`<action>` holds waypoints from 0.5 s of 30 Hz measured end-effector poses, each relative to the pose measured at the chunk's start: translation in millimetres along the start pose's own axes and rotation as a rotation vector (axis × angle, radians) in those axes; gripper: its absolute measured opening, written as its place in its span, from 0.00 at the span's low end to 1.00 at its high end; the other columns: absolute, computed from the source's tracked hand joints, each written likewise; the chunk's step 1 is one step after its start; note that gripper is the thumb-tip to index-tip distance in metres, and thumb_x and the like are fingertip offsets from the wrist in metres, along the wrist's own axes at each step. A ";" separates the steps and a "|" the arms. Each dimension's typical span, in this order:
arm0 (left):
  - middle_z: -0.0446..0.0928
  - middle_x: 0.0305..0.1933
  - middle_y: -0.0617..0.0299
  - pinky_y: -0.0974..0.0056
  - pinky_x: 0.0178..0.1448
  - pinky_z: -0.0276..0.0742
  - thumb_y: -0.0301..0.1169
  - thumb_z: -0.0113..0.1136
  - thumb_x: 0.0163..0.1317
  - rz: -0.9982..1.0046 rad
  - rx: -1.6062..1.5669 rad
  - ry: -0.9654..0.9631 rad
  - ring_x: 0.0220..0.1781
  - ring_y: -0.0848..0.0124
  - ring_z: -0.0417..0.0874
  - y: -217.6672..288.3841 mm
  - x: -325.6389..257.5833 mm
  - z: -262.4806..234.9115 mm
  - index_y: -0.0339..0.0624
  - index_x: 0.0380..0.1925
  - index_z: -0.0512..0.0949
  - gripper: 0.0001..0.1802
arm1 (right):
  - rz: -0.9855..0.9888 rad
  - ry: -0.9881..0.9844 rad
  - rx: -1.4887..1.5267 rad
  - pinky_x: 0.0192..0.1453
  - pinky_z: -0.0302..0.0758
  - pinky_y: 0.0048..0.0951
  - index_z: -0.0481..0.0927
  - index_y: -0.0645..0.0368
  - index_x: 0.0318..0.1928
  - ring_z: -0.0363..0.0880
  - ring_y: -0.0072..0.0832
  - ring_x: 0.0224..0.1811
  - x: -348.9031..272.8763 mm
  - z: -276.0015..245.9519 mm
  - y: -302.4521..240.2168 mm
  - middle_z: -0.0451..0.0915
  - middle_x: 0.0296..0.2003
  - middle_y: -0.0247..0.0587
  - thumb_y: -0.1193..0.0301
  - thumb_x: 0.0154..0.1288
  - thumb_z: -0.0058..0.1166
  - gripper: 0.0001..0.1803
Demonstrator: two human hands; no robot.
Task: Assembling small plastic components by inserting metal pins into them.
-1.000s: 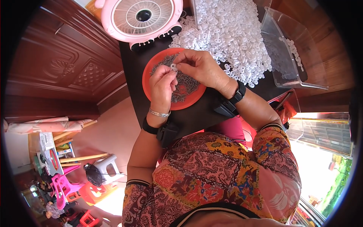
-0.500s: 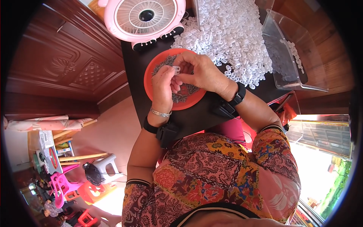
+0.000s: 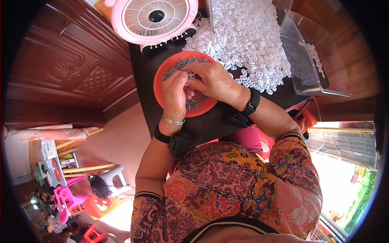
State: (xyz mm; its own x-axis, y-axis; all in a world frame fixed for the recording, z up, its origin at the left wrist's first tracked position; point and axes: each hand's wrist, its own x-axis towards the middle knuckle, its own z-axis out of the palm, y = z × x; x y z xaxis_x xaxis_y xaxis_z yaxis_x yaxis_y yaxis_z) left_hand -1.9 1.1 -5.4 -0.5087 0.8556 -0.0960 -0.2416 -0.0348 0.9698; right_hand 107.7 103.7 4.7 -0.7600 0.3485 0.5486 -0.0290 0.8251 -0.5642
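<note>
Over a round orange-red bowl (image 3: 158,93) my two hands meet, fingertips close together. A small white oval plastic piece (image 3: 191,75) with two holes is pinched in my left hand (image 3: 175,94), partly covered by fingers. My right hand (image 3: 219,83) is closed against it, thumb and fingers bent inward; what they hold, if anything, is hidden. Beneath both hands the bowl holds a layer of small grey screws (image 3: 193,104). Just beyond the bowl, a large heap of the same kind of white oval pieces (image 3: 251,44) spreads across the dark table (image 3: 202,128).
A pink fan (image 3: 156,22) stands at the far left of the table. To the right of the heap, a clear plastic bin (image 3: 304,60) lies with some white pieces in it. Brown carved panels (image 3: 77,60) rise on the left, and stools (image 3: 113,180) stand on the floor.
My right hand has shifted slightly left, its fingers closing in on the white piece, which is now more covered. The bowl and heap look the same.
</note>
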 end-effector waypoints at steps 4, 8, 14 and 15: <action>0.74 0.20 0.67 0.76 0.23 0.62 0.36 0.47 0.66 0.029 -0.023 -0.001 0.18 0.81 0.69 0.3 -1.7 3.2 0.39 0.28 0.76 0.14 | 0.028 -0.027 0.033 0.37 0.77 0.36 0.77 0.60 0.41 0.80 0.43 0.32 -1.0 0.6 0.7 0.80 0.31 0.47 0.71 0.53 0.58 0.13; 0.72 0.18 0.68 0.77 0.21 0.61 0.36 0.48 0.65 0.046 -0.029 0.001 0.17 0.82 0.67 0.9 -3.8 5.3 0.39 0.25 0.76 0.15 | 0.001 -0.035 -0.021 0.35 0.77 0.35 0.78 0.59 0.40 0.80 0.42 0.32 -1.2 -3.4 -2.2 0.80 0.30 0.46 0.71 0.54 0.58 0.12; 0.72 0.19 0.68 0.77 0.21 0.61 0.35 0.48 0.65 0.107 -0.020 0.007 0.17 0.83 0.68 -1.7 -5.3 5.9 0.37 0.28 0.77 0.14 | -0.065 0.034 -0.010 0.33 0.77 0.34 0.79 0.59 0.38 0.80 0.42 0.30 -2.0 -5.5 -5.5 0.80 0.28 0.46 0.71 0.56 0.58 0.10; 0.72 0.19 0.68 0.77 0.22 0.61 0.35 0.48 0.65 0.113 -0.014 0.005 0.18 0.83 0.68 -0.9 -4.9 5.8 0.38 0.28 0.77 0.14 | -0.042 0.028 0.035 0.33 0.77 0.34 0.79 0.60 0.39 0.81 0.42 0.31 0.1 -9.0 -9.0 0.80 0.29 0.46 0.70 0.55 0.59 0.11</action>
State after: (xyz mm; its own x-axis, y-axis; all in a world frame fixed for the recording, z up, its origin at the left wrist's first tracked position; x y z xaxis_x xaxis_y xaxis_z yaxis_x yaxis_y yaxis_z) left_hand 5.6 -0.1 -4.5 -0.5373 0.8433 0.0123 -0.1944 -0.1379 0.9712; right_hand 113.7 100.4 15.3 -0.7390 0.3265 0.5893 -0.0838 0.8234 -0.5613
